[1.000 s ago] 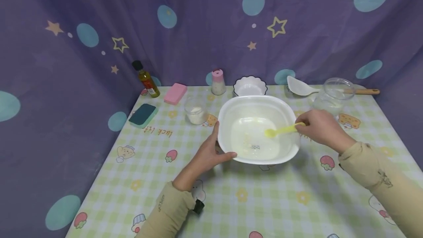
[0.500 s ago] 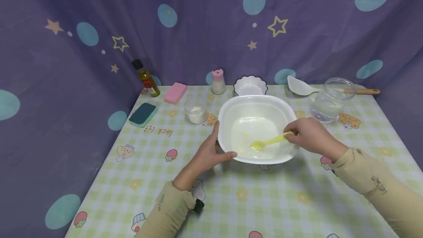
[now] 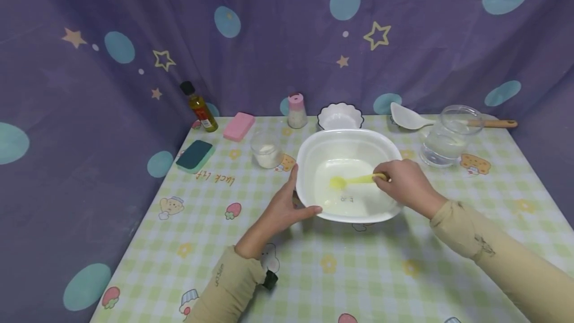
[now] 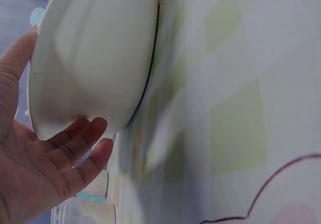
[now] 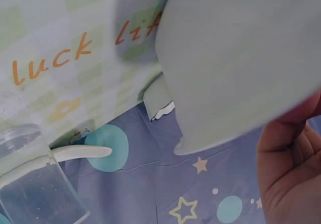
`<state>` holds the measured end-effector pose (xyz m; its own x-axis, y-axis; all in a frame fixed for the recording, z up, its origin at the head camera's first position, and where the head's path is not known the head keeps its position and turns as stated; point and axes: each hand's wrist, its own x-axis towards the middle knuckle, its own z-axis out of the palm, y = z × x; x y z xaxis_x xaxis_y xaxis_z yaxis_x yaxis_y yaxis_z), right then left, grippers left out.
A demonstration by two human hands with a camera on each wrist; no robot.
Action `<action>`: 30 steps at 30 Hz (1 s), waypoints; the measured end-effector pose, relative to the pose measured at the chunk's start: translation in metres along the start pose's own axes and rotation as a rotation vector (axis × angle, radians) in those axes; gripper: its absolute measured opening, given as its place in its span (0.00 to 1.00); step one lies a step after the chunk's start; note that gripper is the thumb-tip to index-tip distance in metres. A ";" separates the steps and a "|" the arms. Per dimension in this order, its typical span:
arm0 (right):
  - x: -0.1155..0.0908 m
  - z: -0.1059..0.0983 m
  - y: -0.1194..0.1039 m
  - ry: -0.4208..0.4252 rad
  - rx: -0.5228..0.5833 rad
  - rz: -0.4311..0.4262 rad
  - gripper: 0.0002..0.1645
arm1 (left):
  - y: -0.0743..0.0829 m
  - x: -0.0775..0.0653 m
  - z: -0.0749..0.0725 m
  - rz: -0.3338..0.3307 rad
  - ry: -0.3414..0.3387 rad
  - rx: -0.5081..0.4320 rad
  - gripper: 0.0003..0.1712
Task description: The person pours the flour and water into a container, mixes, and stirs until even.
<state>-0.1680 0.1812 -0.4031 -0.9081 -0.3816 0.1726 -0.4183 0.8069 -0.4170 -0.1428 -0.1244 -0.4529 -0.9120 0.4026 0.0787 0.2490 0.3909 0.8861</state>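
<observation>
A white basin [image 3: 309, 163] with clear-looking liquid at its bottom stands mid-table. My left hand [image 3: 280, 212] rests on its near left corner. The thumb lies along the rim and the other fingers touch the outer wall, as the left wrist view shows. My right hand [image 3: 409, 182] pinches the handle of a yellow plastic spoon [image 3: 354, 180], whose bowl is low inside the basin. In the right wrist view, the right hand [image 5: 291, 158] is partly cut off and the basin's wall [image 5: 235, 63] hides the spoon.
Behind the basin is a white fluted dish [image 3: 340, 116]. To the right stand a clear jug [image 3: 441, 146] of water and a white spatula [image 3: 405, 117]. Leftward are a glass of white powder [image 3: 266, 152], a shaker [image 3: 296, 111], pink [image 3: 239, 127] and green [image 3: 195, 156] sponges, and an oil bottle [image 3: 202, 112].
My right hand has moved leftward with the spoon, whose tip swept toward me and left, then slightly away from me. The left hand and the basin have stayed in place.
</observation>
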 end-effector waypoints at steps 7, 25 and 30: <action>0.003 0.000 0.003 0.052 -0.029 0.036 0.05 | 0.004 0.000 0.000 -0.017 -0.004 -0.018 0.67; -0.003 -0.026 0.025 -0.031 -0.009 0.121 0.10 | 0.006 0.000 0.000 0.025 0.000 -0.027 0.66; -0.008 -0.034 0.025 -0.058 0.007 0.115 0.09 | 0.002 0.000 0.000 0.026 -0.002 -0.039 0.67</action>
<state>-0.1719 0.2195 -0.3844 -0.9473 -0.3122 0.0715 -0.3111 0.8436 -0.4377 -0.1426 -0.1236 -0.4515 -0.9046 0.4140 0.1011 0.2599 0.3479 0.9008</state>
